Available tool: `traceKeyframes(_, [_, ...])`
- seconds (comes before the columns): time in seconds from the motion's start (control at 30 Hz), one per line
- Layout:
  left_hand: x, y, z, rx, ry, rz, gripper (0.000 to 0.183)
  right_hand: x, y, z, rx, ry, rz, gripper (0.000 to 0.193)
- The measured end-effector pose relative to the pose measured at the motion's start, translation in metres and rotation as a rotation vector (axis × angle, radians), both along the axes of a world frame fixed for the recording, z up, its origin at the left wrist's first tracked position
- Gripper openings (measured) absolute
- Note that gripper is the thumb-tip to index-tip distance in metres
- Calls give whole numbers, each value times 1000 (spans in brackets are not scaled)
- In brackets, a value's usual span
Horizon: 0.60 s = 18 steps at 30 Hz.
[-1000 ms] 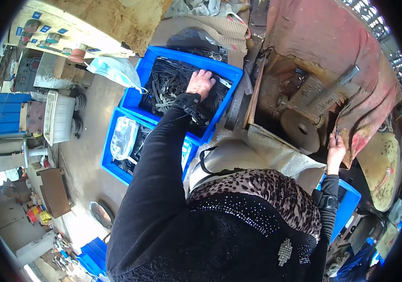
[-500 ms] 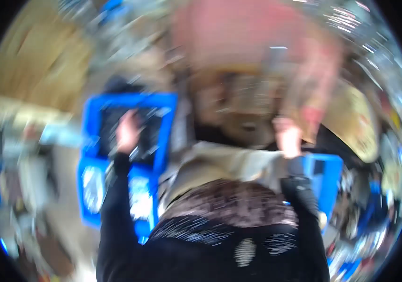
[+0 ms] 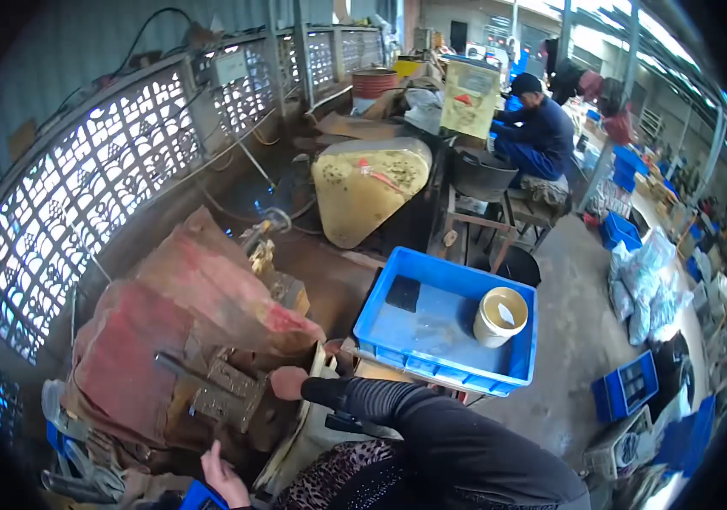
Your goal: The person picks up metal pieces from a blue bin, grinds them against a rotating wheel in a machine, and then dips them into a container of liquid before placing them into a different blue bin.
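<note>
My left hand point(image 3: 223, 476) is at the lower left, its fingers extended and somewhat apart, with nothing seen in them. It is just above a blue crate point(image 3: 200, 497), mostly cut off by the lower edge. My right hand point(image 3: 287, 382) is closed in a fist beside a worn metal block point(image 3: 227, 393) on a dirty machine; its fingertips and anything within them are hidden. A stained reddish cloth point(image 3: 176, 314) drapes over the machine. Below my right hand, a pale cloth point(image 3: 295, 446) lies across my lap.
To the right stands a shallow blue tray point(image 3: 431, 325) holding a cream bucket point(image 3: 500, 316). A yellowed machine guard point(image 3: 370, 189) is beyond it. A seated co-worker point(image 3: 538, 132) is bent over near a black basin point(image 3: 484, 174). Plastic bags point(image 3: 646, 285) and crates line the right side.
The view has swung to the right and upward, and the blur has cleared. My left hand was over a blue crate with dark contents; it now appears nearer the machine. My right hand stays by the machine.
</note>
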<state>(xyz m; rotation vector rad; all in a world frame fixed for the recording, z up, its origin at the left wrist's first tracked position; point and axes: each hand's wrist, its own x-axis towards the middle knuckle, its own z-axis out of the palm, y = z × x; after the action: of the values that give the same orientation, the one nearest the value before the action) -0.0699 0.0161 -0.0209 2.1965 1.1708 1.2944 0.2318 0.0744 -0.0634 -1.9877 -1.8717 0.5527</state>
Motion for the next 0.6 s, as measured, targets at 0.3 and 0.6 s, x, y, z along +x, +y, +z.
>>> traceKeyframes(0.3, [27, -6, 5, -156, 221, 164, 35, 0, 10, -16, -132, -12, 69, 21])
traceKeyframes(0.6, [44, -19, 33, -95, 349, 220, 27, -2, 5, -4, -151, -6, 101, 23])
